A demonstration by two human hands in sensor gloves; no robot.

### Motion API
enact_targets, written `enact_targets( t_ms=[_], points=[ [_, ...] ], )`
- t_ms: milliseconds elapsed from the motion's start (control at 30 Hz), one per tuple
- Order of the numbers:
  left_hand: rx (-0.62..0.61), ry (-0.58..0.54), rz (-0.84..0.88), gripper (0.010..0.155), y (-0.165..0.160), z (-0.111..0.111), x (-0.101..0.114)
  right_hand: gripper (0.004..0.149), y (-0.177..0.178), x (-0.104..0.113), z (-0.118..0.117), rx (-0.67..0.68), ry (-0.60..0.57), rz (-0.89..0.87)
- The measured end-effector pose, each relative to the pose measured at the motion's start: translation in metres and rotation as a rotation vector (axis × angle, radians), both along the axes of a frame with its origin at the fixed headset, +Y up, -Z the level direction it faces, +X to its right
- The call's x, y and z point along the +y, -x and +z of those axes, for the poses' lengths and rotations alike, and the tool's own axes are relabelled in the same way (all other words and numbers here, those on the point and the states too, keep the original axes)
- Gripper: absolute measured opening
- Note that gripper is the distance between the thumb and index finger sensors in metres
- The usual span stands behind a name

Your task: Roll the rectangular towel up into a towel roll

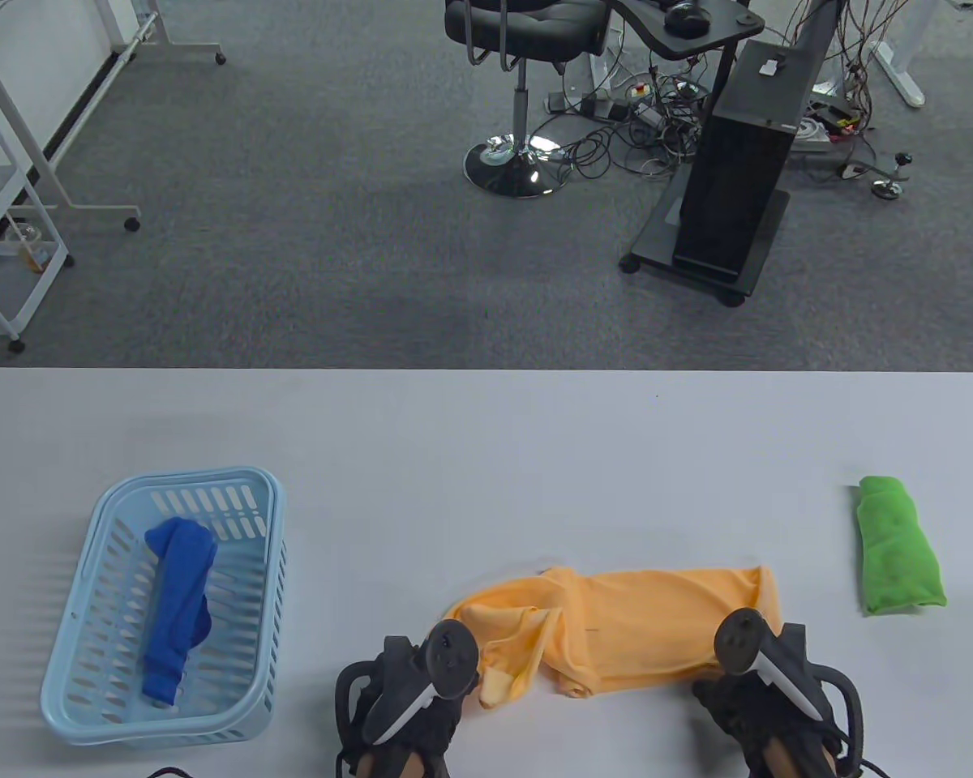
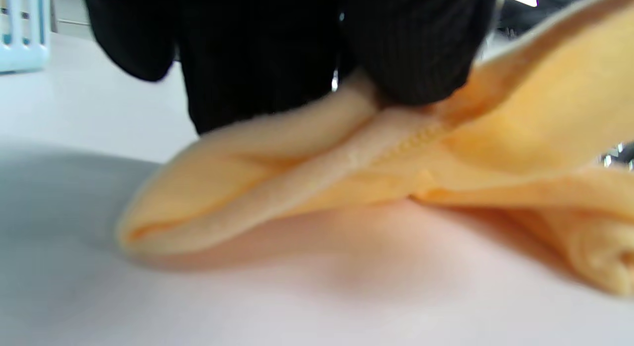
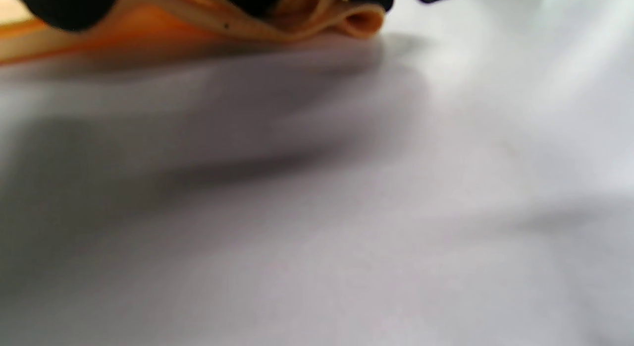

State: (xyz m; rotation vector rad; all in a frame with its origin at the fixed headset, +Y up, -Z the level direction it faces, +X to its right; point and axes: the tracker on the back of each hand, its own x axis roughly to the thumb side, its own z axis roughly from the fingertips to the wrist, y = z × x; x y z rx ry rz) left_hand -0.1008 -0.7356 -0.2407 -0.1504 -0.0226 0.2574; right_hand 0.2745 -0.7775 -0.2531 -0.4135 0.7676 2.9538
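An orange towel (image 1: pixel 640 624) lies rumpled and folded lengthwise across the near middle of the white table (image 1: pixel 486 438). My left hand (image 1: pixel 422 689) grips its left end; in the left wrist view the gloved fingers (image 2: pixel 416 58) pinch a fold of the orange towel (image 2: pixel 346 177), whose corner droops onto the table. My right hand (image 1: pixel 754 689) holds the right end; in the right wrist view black fingertips (image 3: pixel 64 6) press on the layered edge of the orange towel (image 3: pixel 317 19). The trackers hide most of both hands from above.
A light blue plastic basket (image 1: pixel 73 648) at the left holds a rolled blue towel (image 1: pixel 180 608). A rolled green towel (image 1: pixel 896 555) lies at the right. Beyond the table's far edge stand an office chair (image 1: pixel 519 97) and a black cart (image 1: pixel 738 186) on grey carpet.
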Motion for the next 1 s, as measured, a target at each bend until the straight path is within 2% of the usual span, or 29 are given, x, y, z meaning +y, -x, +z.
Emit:
enact_targets(
  t_ms=[200,333,467,733,800,1000],
  points=[
    [0.058,-0.042,0.037,0.043,0.011,0.0,0.009,0.086,0.0,0.0,0.0,0.0,0.002,0.0],
    [0.109,-0.13,0.051,0.044,0.02,0.001,0.015,0.086,0.0,0.0,0.0,-0.001,0.003,-0.001],
    [0.142,-0.171,0.052,0.042,0.028,0.001,0.02,0.086,0.0,0.0,0.001,-0.002,0.004,0.001],
    [0.144,-0.147,0.088,0.04,0.033,0.003,0.025,0.082,-0.003,0.003,-0.001,-0.022,-0.024,-0.017],
    [0.13,-0.099,0.105,0.041,0.033,0.003,0.027,0.078,-0.005,0.006,-0.002,-0.031,-0.055,-0.013],
    [0.087,0.02,0.195,0.047,0.033,0.0,0.029,0.077,-0.007,0.007,-0.001,-0.037,-0.04,-0.009]
  ],
)
